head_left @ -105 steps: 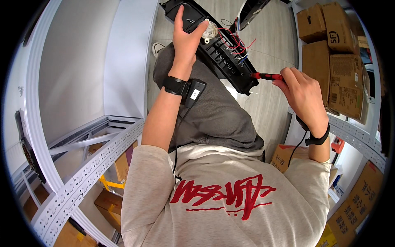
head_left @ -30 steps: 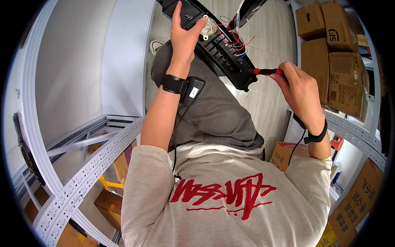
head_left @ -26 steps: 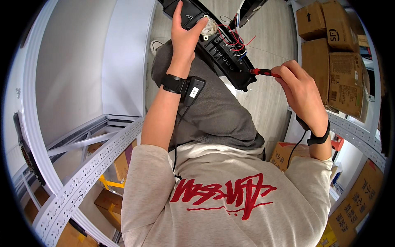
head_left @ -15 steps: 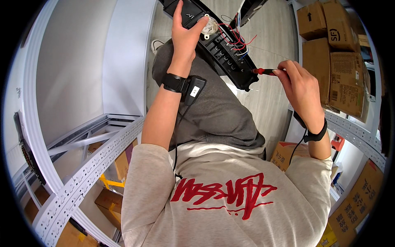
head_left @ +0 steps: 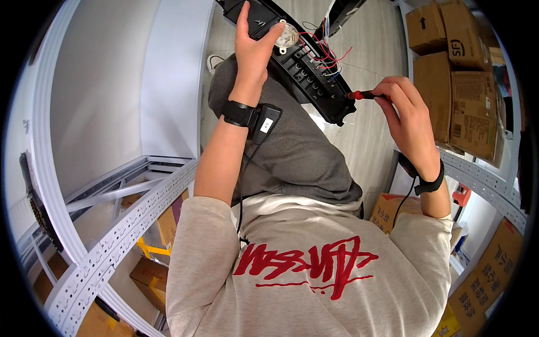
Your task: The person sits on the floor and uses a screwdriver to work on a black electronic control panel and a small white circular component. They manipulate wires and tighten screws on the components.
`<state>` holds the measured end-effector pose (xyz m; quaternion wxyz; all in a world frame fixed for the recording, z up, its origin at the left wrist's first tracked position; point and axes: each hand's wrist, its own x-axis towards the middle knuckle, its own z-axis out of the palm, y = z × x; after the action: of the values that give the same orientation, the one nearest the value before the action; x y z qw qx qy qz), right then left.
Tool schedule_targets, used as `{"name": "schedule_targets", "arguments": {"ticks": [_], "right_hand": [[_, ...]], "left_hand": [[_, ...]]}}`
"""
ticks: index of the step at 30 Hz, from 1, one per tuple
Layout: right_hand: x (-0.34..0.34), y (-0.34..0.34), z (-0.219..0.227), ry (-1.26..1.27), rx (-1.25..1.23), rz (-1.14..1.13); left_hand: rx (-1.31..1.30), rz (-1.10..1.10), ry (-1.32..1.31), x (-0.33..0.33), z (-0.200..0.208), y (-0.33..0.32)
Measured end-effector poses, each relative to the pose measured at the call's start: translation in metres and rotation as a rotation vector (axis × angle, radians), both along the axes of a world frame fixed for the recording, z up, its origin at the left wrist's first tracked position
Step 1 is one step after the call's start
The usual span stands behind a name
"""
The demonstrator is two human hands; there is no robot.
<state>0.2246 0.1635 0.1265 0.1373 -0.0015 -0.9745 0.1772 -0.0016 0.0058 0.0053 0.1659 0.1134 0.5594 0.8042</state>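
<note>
A long black plastic panel lies slantwise over my leg at the top of the view. My left hand grips its upper left part, the thumb pressing on a round clear-and-white part and one finger stretched along the panel. Thin red, white and blue wires run loose over a row of small fittings on it. On the right, my right hand pinches a red-and-black screwdriver, held almost level, with its front end at the panel's lower right end. The screwdriver's very tip is too small to make out.
Cardboard boxes are stacked on the right-hand shelf. White perforated shelf beams stand close on both sides. Another black part with wires is beyond the panel. Cables hang from the black straps on my wrists.
My right hand has shifted slightly, its fingers turning around the screwdriver handle. The panel has moved very slightly; my left hand keeps its place.
</note>
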Motion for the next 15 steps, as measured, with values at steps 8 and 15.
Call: {"name": "schedule_targets", "arguments": {"ticks": [8, 15], "right_hand": [[0.002, -0.002, -0.008, -0.059, -0.172, -0.141], [0.001, -0.003, -0.006, -0.091, -0.162, -0.121]], "left_hand": [[-0.018, 0.006, 0.012, -0.001, 0.000, 0.000], [0.004, 0.013, 0.036, -0.001, -0.006, 0.000]]}}
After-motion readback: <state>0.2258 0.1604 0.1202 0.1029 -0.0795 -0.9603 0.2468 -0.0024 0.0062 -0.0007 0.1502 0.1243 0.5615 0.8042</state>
